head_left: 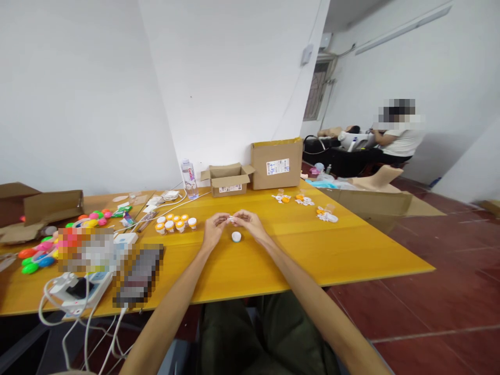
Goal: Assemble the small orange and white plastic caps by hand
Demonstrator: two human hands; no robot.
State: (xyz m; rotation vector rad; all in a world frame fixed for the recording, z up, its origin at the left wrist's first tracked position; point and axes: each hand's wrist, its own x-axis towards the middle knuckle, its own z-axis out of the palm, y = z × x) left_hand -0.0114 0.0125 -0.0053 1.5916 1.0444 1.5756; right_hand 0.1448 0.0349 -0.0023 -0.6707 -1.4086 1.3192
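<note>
Over the middle of the yellow table, my left hand and my right hand meet with their fingertips closed. Pinched between them is a small white piece, too small to name further. A small round white cup or cap sits on the table just below the fingers, touched by neither hand. To the left of my left hand stands a group of small clear jars with orange and white lids. Small heaps of white and orange parts lie to the right, beyond my right hand.
Two cardboard boxes, one small and open and one larger, stand at the back beside a water bottle. On the left lie a power strip with cables, a dark phone-like slab and colourful plastic eggs. A person sits far right.
</note>
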